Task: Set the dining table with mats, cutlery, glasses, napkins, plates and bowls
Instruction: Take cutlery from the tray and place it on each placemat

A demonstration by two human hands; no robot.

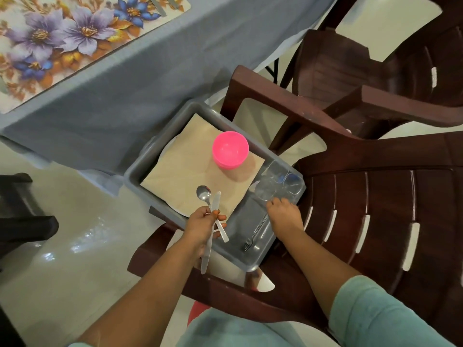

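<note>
The left hand (204, 222) has its fingers curled round a small bundle of cutlery: a spoon (204, 194) with its bowl pointing up the frame, and two knives (213, 229) crossed in the grip, one blade running down past the wrist toward lower centre. That hand is full, so the next pick falls, in my judgement, to the other one.

The right hand (284, 212) reaches into the grey tub (260, 261), knuckles up, fingertips at the lower edge of the clear glasses (278, 182). Whether those fingers are pinching anything I cannot tell — the back of the hand hides them.

The relation that matters is between that hand and the fork (255, 234) lying loose on the tub floor. The fork lies just below and to the left of the right hand, its long axis running diagonally — tines toward lower centre of the frame, handle up toward the palm's left edge. The handle end is the end nearer the fingers, so a short pull back down-frame would put them over it; the right hand is clearly the nearer and the free one.

Further out in the tub, a beige napkin (200, 166) covers a pale plate whose rim shows at its edges, and pink bowls (230, 149) sit stacked on the napkin. The tub rests on a brown chair (375, 209). At upper left, the floral mat (62, 46) lies on the blue-clothed table (150, 83), well apart from both hands.
</note>
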